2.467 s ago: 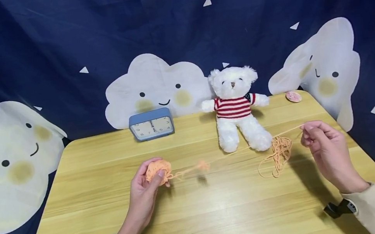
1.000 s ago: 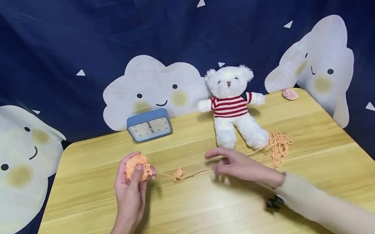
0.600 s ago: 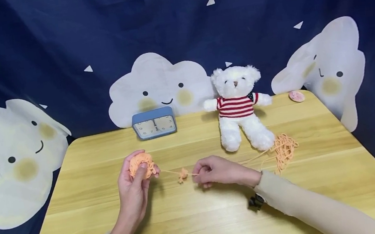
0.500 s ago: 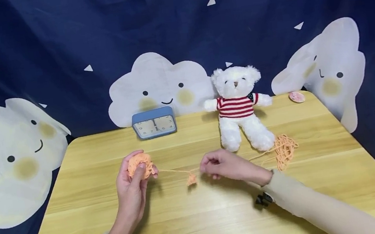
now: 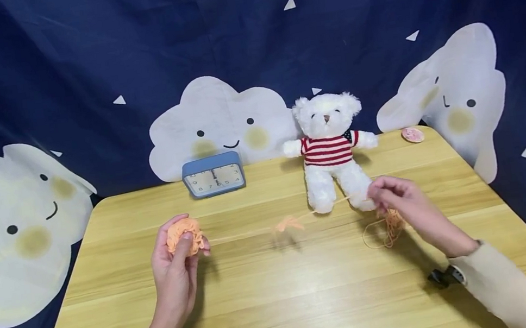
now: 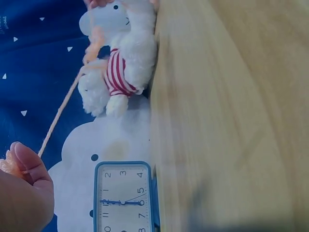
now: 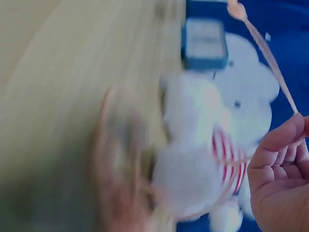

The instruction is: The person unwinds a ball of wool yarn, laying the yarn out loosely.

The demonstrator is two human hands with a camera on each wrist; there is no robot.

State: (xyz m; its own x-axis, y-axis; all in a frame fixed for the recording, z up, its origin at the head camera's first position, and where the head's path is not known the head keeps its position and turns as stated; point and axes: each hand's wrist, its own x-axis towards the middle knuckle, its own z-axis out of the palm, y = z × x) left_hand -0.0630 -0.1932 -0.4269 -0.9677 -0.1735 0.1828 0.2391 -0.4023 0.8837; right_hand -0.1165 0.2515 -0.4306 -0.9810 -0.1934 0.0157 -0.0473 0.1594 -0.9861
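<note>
From my station I see the left hand (image 5: pixel 175 284) with its grip narrow, fingers behind and thumb across the front of an orange yarn ball (image 5: pixel 184 226), held above the left part of the table (image 5: pixel 280 304). The right hand (image 5: pixel 414 210) has its grip narrow too, pinching a strand (image 7: pixel 273 66) of the same yarn between thumb and fingertip, in front of the white teddy bear's leg. Between my two hands the strand carries a blurred orange tuft (image 5: pixel 289 223), raised off the table with its shadow below. A loose tangle of yarn (image 5: pixel 393 224) lies on the table, partly hidden by the right hand. Towards the back I have a blue clock (image 5: pixel 213 175) on the left, the white teddy bear (image 5: pixel 327 150) in its striped shirt right of centre, and a pink disc (image 5: pixel 413 135) near the far right corner.
</note>
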